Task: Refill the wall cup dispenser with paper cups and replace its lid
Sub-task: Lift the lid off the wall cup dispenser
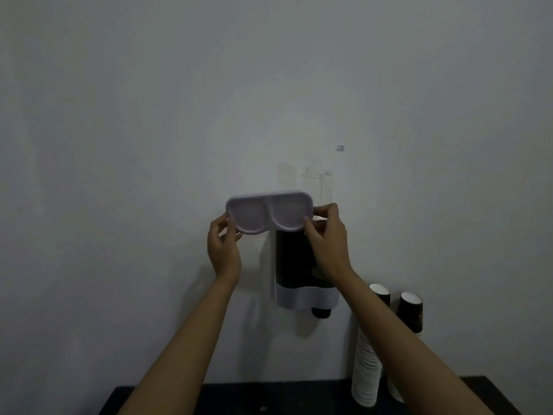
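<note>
White plastic lid [269, 211] is off the wall dispenser [299, 271], held up just above and a bit left of it, hollow side toward the camera. Left hand [223, 250] pinches its left end, right hand [326, 235] pinches the right end. Dispenser looks dark inside, one cup bottom [320, 312] poking out underneath, can't tell how full it is. So I'd guess either refilling or lid-closing comes next. Count: one lid, one dispenser, two tall stacks of paper cups [369, 348] waiting on the dark table [269, 396] to the right

place: break corner | cues: wall cup dispenser [294, 265], paper-cup stacks [369, 354], dark counter [269, 396]
</note>
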A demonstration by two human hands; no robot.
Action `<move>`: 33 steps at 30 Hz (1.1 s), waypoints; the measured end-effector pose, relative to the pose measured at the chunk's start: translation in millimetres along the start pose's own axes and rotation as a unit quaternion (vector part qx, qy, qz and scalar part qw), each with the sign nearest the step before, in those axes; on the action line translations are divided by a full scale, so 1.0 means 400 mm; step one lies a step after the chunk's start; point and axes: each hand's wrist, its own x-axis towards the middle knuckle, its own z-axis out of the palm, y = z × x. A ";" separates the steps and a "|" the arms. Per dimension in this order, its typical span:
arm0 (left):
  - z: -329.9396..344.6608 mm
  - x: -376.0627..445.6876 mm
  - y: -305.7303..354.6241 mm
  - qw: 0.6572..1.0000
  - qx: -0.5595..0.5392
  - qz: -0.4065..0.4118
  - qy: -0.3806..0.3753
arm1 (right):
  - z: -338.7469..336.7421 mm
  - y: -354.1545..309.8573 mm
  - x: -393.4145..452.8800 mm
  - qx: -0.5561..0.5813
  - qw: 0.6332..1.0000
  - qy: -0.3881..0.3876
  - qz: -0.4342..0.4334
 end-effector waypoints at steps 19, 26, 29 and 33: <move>-0.464 -0.435 -0.395 0.934 0.065 -0.351 -0.030 | 0.092 0.398 -0.568 -0.004 0.907 -0.108 0.406; -0.587 -0.625 -0.476 0.861 0.227 -0.430 -0.147 | 0.028 0.520 -0.801 -0.100 0.812 -0.222 0.531; -0.627 -0.672 -0.488 0.845 0.256 -0.452 -0.128 | 0.044 0.545 -0.873 -0.123 0.775 -0.251 0.567; -0.686 -0.696 -0.528 0.826 0.297 -0.466 -0.110 | 0.074 0.519 -0.899 -0.110 0.745 -0.270 0.600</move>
